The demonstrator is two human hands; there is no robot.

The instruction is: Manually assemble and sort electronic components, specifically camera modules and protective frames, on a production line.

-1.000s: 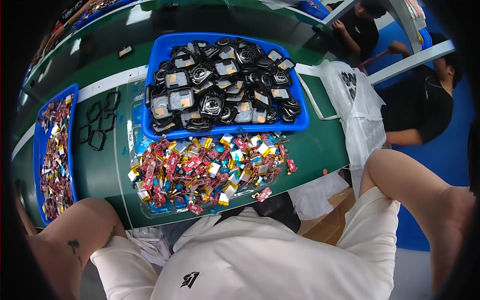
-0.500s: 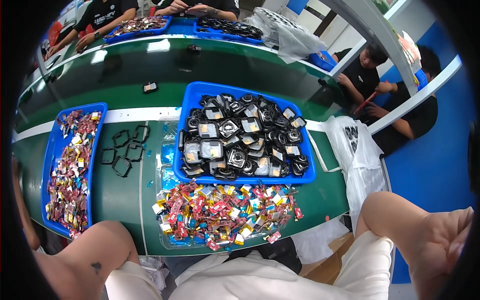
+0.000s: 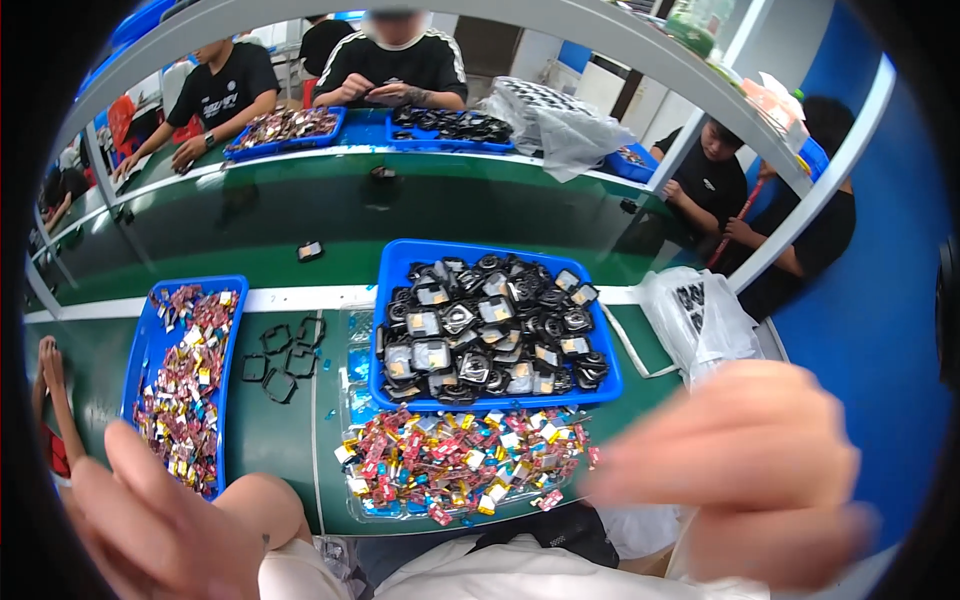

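Note:
My right hand [image 3: 735,465] is raised at the right, its fingers bent and smeared by motion; whether it holds anything is unclear. Nearest to it is a heap of small red circuit boards [image 3: 460,460] with white and yellow pieces, in a clear plastic tray [image 3: 375,512]. At the lower left, my left hand [image 3: 150,515] is open, with fingers apart and nothing visible in it. Close beside it stands a long blue tray [image 3: 236,350] of similar boards. Behind the heap, a large blue tray [image 3: 500,403] holds black, square watch-like housings [image 3: 490,315].
Several hollow black frames [image 3: 266,384] lie between the trays. A single housing [image 3: 310,251] rests beyond the white strip. Plastic-wrapped goods [image 3: 700,325] stand at the right. Overhead runs a grey rail [image 3: 560,32]. Co-workers sit across the bench and at the right; another person's hands [image 3: 50,365] show at far left.
The view has tilted up, showing more of the far bench. My right hand has come inward from the far right edge, and my left hand has risen into view.

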